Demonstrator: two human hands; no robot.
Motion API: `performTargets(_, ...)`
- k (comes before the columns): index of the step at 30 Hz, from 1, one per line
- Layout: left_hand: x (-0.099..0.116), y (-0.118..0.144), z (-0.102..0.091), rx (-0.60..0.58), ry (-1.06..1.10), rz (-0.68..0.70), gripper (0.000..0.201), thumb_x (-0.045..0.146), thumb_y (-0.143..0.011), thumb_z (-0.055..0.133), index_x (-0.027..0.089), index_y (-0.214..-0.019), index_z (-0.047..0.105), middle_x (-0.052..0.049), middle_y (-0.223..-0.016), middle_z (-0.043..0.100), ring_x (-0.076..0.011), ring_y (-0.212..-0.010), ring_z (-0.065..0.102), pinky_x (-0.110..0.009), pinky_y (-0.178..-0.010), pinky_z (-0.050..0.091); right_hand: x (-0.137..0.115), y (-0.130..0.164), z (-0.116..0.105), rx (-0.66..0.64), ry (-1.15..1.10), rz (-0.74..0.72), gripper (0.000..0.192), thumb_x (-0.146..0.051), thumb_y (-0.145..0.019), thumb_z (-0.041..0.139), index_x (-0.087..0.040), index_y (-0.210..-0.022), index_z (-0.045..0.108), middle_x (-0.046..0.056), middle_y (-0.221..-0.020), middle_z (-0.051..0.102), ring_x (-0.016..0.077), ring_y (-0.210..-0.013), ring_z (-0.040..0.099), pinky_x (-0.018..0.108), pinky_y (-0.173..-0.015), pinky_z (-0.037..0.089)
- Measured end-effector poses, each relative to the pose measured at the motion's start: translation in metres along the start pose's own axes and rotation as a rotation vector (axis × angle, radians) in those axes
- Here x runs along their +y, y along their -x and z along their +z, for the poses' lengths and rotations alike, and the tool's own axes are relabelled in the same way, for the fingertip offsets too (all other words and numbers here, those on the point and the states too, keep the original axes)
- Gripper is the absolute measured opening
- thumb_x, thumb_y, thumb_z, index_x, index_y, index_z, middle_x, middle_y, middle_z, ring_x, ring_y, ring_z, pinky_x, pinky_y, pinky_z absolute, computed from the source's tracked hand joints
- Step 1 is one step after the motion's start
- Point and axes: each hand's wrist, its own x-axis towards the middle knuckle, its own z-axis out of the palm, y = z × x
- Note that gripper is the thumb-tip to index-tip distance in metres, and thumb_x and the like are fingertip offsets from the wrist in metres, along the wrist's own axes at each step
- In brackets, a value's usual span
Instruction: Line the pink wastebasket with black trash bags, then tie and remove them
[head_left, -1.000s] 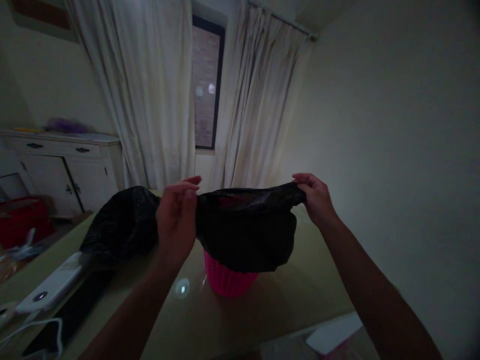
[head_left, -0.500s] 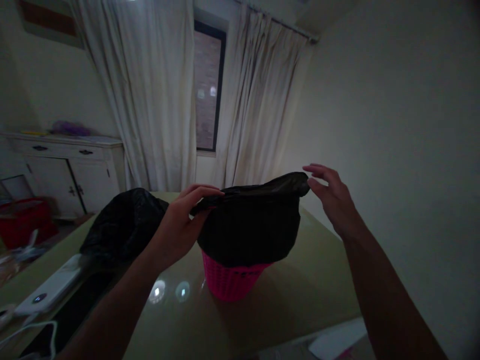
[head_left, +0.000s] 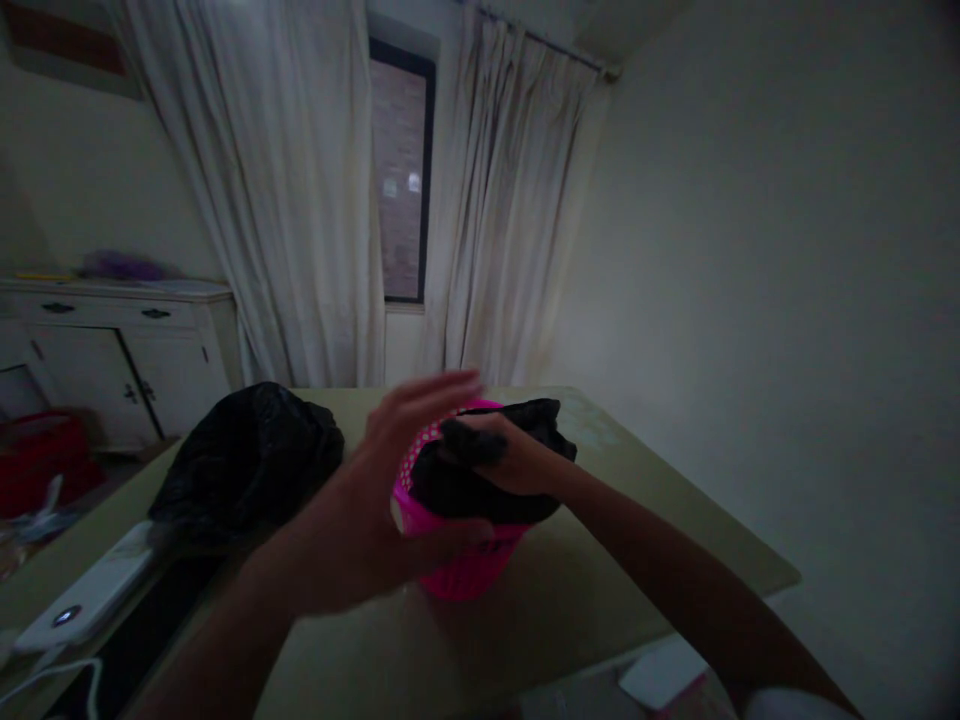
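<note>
Now the right hand (head_left: 517, 462), its grip closed on the black bag (head_left: 480, 480), has pushed it down into the pink basket (head_left: 465, 570), no longer stretched, while the left hand (head_left: 375, 520) steadies the rim with open fingers.

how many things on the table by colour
black: 2, the bag under the right hand in the basket, and the heap at left
pink: 1, the basket by the left hand
white: 1, the device
total: 4
</note>
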Motion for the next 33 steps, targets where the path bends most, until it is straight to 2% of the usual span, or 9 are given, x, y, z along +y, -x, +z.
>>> performTargets(2,-0.032,0.006,0.0,0.055,-0.032,-0.12,0.125,0.049,-0.074,0.1,0.034,-0.174,0.026,-0.017,-0.178,0.034,-0.044,-0.163,0.035,-0.066,-0.127,0.042,0.0,-0.004,0.002,0.015,-0.057,0.047,0.013,-0.039,-0.098,0.071,-0.027,-0.093,0.074,-0.001,-0.091,0.077,0.0225,-0.086,0.071,0.041,-0.084,0.062)
performTargets(4,-0.053,0.007,0.01,-0.045,0.018,-0.161,0.13,0.053,-0.073,0.1,0.035,-0.176,0.023,-0.017,-0.18,0.029,-0.0446,-0.165,0.03,-0.07,-0.129,0.036,-0.005,-0.01,0.005,-0.018,-0.071,0.038,0.004,-0.029,-0.095,0.073,-0.025,-0.095,0.073,0.003,-0.101,0.078,0.0241,-0.094,0.071,0.041,-0.094,0.059)
performTargets(8,-0.059,0.001,0.044,-0.038,0.298,-0.189,0.043,0.046,-0.104,0.068,0.03,-0.144,0.069,-0.013,-0.173,0.046,-0.0345,-0.162,0.039,-0.061,-0.135,0.026,-0.008,-0.017,-0.005,-0.254,0.137,-0.047,0.028,-0.023,-0.091,0.074,-0.025,-0.119,0.076,0.008,-0.126,0.076,0.0288,-0.118,0.069,0.044,-0.114,0.05)
performTargets(12,-0.059,-0.002,0.062,0.321,0.809,-0.484,0.037,0.056,-0.109,0.057,0.024,-0.097,0.068,-0.009,-0.102,0.08,-0.0272,-0.115,0.075,-0.052,-0.12,0.05,0.024,-0.009,-0.05,-0.3,0.538,0.228,0.071,-0.059,-0.081,0.089,-0.023,-0.139,0.072,0.016,-0.144,0.068,0.0407,-0.136,0.061,0.057,-0.118,0.044)
performTargets(16,-0.066,-0.005,0.066,0.268,0.942,-0.573,0.045,0.066,-0.103,0.064,0.023,-0.089,0.062,0.009,-0.057,0.046,-0.0134,-0.056,0.057,-0.037,-0.087,0.061,0.068,0.007,-0.088,-0.071,0.817,0.589,0.047,-0.033,-0.093,0.075,-0.016,-0.136,0.072,0.024,-0.141,0.069,0.042,-0.133,0.062,0.055,-0.112,0.048)
performTargets(22,-0.067,-0.012,0.072,0.102,0.611,-0.545,0.05,0.069,-0.093,0.074,0.019,-0.094,0.067,0.002,-0.073,0.057,-0.0133,-0.062,0.051,-0.026,-0.059,0.041,0.091,0.011,-0.085,0.168,0.074,0.845,0.019,-0.021,-0.086,0.059,-0.017,-0.094,0.076,0.009,-0.095,0.08,0.0212,-0.079,0.073,0.034,-0.08,0.056)
performTargets(28,-0.071,-0.007,0.069,0.124,0.671,-0.562,0.085,0.095,-0.094,0.036,0.018,-0.097,0.073,0.004,-0.067,0.043,-0.0141,-0.057,0.04,-0.028,-0.054,0.035,0.079,0.005,-0.094,0.16,-0.647,0.705,0.038,-0.047,-0.088,0.052,-0.018,-0.092,0.077,0.011,-0.105,0.082,0.0226,-0.1,0.074,0.034,-0.094,0.058)
performTargets(30,-0.073,-0.007,0.069,0.128,0.658,-0.575,0.089,0.094,-0.096,0.028,0.018,-0.09,0.075,0.003,-0.062,0.041,-0.0144,-0.056,0.04,-0.028,-0.054,0.033,0.075,-0.003,-0.093,0.167,-0.741,0.711,0.053,-0.062,-0.093,0.049,-0.017,-0.094,0.078,0.013,-0.105,0.082,0.0235,-0.1,0.075,0.034,-0.095,0.059)
performTargets(33,-0.071,-0.011,0.068,0.083,0.608,-0.565,0.088,0.091,-0.098,0.031,0.018,-0.075,0.075,0.001,-0.056,0.047,-0.0151,-0.054,0.043,-0.029,-0.055,0.034,0.071,-0.023,-0.082,0.232,-0.66,0.762,0.048,-0.062,-0.08,0.08,-0.016,-0.094,0.08,0.01,-0.095,0.081,0.0205,-0.084,0.074,0.031,-0.084,0.06)
